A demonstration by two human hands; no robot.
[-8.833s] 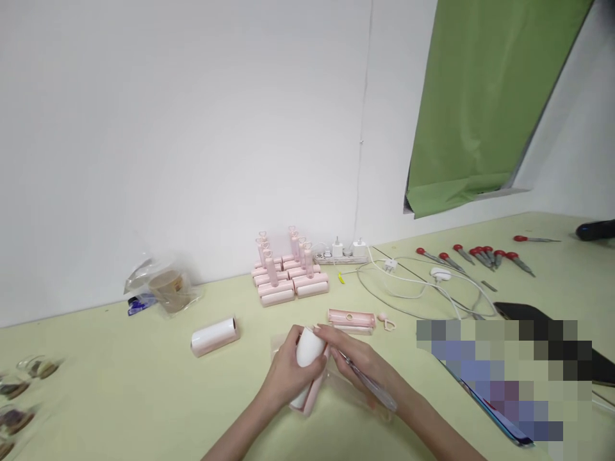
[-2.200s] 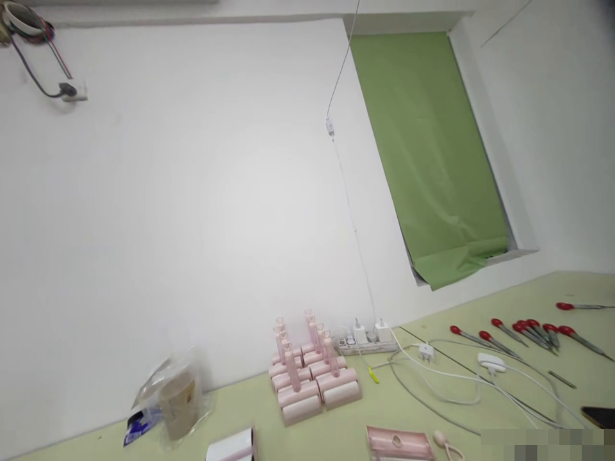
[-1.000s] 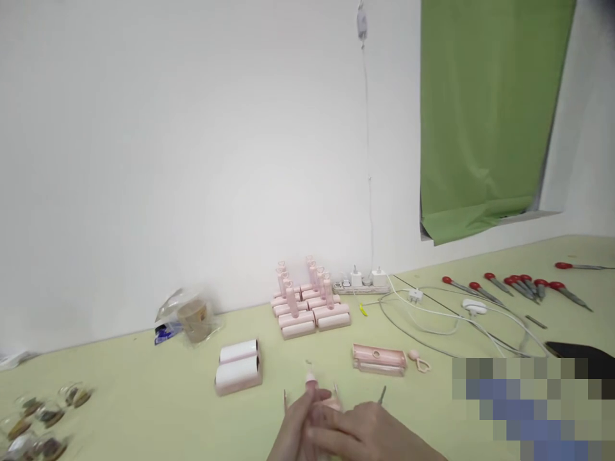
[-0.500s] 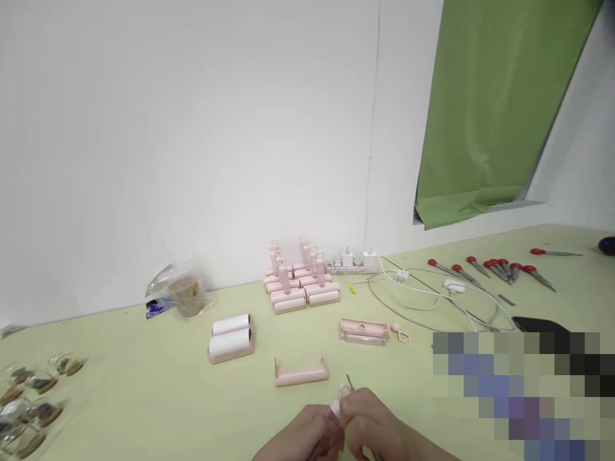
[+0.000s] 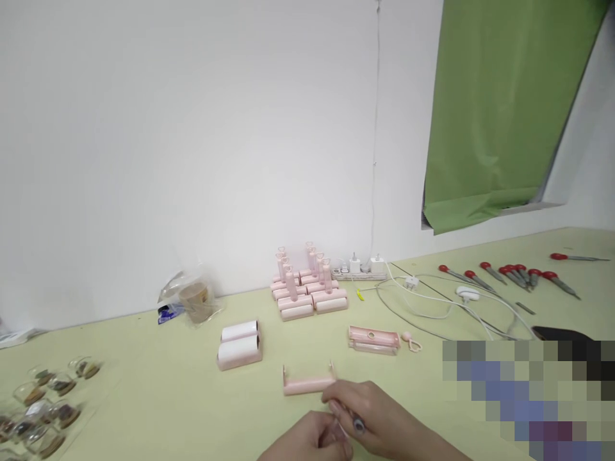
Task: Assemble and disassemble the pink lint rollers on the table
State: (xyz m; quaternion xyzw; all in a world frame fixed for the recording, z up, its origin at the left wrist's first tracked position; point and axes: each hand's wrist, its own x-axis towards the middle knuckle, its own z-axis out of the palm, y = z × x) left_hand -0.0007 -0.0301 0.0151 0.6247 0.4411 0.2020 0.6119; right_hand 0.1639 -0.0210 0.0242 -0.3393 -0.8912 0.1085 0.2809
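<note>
My left hand (image 5: 307, 438) is closed around a small clear, pinkish tube (image 5: 340, 431), mostly covered by its fingers. Against it, my right hand (image 5: 372, 413) is closed on a slim grey-handled tool (image 5: 358, 424); only the round end of its handle shows, and its working tip is hidden. Just beyond both hands lies a pink U-shaped holder (image 5: 310, 385) with two upright arms. Farther right, a pink shell (image 5: 375, 336) rests with a clear tube alongside, and a pink cap with a heart-shaped loop (image 5: 412, 342) lies beside it.
Two white rollers in a pink case (image 5: 239, 346) lie left. Several pink roller sets (image 5: 312, 294) stand by the wall near a power strip (image 5: 360, 275). Cables, several red-capped grey tools (image 5: 519, 275), a bagged cup (image 5: 195, 299) and glass domes (image 5: 62, 384) surround the work area.
The tool in my right hand has turned: its thin tip pointed up before, and now its handle end faces me. The pink looped end by my fingers is now hidden. The view shifted slightly.
</note>
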